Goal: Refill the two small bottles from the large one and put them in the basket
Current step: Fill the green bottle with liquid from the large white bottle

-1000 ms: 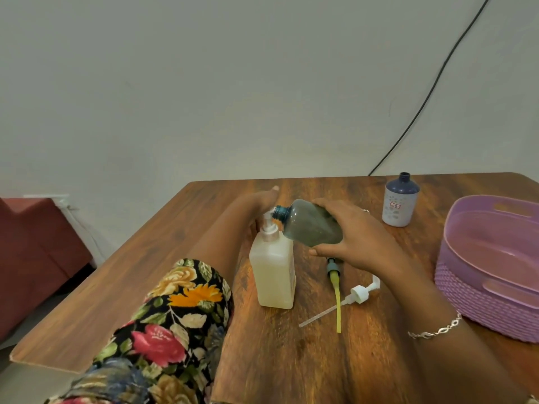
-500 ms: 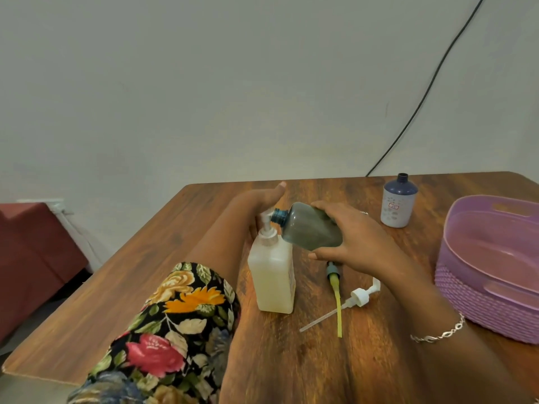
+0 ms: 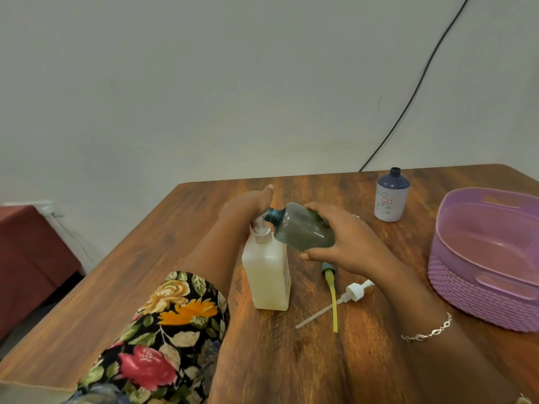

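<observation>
Left hand (image 3: pixel 245 207) presses large bottle's (image 3: pixel 267 275) pump (image 3: pixel 260 228), finger curl hidden | right hand (image 3: pixel 347 240) fingers (image 3: pixel 316 207) grasp tilted small bottle (image 3: pixel 303 228) | risk: mouth drifts off spout, soap spills on table (image 3: pixel 291 360)

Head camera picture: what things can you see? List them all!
table: 1, brown
large bottle: 1, cream, middle
grey bottle: 1, tilted, mouth at large bottle's pump
blue-topped bottle: 1, white, far side
basket: 1, purple, right
white pump: 1, by large bottle
green pump: 1, yellow tube, crossing white pump
cable: 1, black, wall
red furniture: 1, left edge
sleeve: 1, floral, left arm
bracelet: 1, silver, right wrist
left hand: 1, at large bottle's pump
right hand: 1, holding grey bottle
</observation>
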### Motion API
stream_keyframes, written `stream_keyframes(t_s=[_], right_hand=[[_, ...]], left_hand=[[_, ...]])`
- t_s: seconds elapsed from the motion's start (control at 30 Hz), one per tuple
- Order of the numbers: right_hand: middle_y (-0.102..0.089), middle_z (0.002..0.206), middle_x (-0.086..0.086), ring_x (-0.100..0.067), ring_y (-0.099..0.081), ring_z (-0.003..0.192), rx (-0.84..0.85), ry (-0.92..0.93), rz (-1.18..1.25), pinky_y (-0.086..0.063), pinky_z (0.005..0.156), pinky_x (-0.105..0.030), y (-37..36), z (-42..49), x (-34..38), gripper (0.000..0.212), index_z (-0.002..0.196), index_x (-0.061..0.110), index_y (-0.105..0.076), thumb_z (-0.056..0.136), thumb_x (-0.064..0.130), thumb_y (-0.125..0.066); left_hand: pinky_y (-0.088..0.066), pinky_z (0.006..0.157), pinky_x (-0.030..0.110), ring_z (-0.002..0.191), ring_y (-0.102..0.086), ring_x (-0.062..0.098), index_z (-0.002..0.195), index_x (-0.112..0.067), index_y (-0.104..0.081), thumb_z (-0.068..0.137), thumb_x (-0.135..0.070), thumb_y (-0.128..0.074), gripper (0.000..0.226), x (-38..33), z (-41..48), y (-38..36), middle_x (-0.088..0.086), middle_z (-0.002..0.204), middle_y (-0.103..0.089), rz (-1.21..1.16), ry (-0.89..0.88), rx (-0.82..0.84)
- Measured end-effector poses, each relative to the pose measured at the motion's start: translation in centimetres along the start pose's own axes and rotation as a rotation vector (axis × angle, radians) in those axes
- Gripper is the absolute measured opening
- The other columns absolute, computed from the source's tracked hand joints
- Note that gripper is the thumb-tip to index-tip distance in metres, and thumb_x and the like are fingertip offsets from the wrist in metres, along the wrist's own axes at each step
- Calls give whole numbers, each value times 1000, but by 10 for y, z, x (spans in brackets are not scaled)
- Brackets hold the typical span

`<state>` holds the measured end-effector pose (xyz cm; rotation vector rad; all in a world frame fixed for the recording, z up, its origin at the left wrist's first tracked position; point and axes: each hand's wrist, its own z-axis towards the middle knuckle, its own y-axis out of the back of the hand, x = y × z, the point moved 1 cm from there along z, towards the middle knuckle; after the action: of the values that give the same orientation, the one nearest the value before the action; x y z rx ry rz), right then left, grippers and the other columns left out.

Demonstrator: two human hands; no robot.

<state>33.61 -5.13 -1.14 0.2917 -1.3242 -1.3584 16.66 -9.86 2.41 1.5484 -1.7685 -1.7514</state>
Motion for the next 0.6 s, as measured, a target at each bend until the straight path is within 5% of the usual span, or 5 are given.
stream_keyframes(t_s=[0.1,0.2,0.37,0.53,0.6], right_hand=[[-47,132,2,-14,-47,115,0,8,11,-41,93,-30,5,0,3,82,140,25,-35,71,38,-77],[-48,129,3,-13,-48,113,1,11,-28,-41,90,-28,6,1,2,81,140,27,-35,72,39,-76],[-48,130,4,-14,-47,114,3,1,-63,-43,94,-33,-1,-1,0,80,139,29,-35,71,41,-76],[-49,129,2,-14,-47,114,-11,-6,-20,-43,94,-32,-6,-5,0,82,140,28,-34,71,41,-76],[-47,133,2,-14,-47,116,-19,-8,16,-42,94,-31,-3,-6,2,84,141,26,-33,71,39,-77]], left_hand=[[-40,98,47,122,-48,42,143,5,-26,105,-32,-24,53,-10,-15,8,27,89,-57,-60,66,141],[-45,71,35,116,-55,34,136,0,-42,103,-28,-31,45,-9,-12,10,9,71,-42,-47,32,154],[-41,53,26,51,-43,17,60,-7,-44,94,2,-40,36,-4,-3,0,8,60,-43,160,47,117],[-47,51,24,53,-46,18,65,-7,-44,97,1,-38,34,-3,3,-1,10,63,-46,266,-49,140],[-56,69,29,75,-59,30,86,1,-56,98,-2,-39,21,-3,4,4,19,86,-58,171,-49,207]])
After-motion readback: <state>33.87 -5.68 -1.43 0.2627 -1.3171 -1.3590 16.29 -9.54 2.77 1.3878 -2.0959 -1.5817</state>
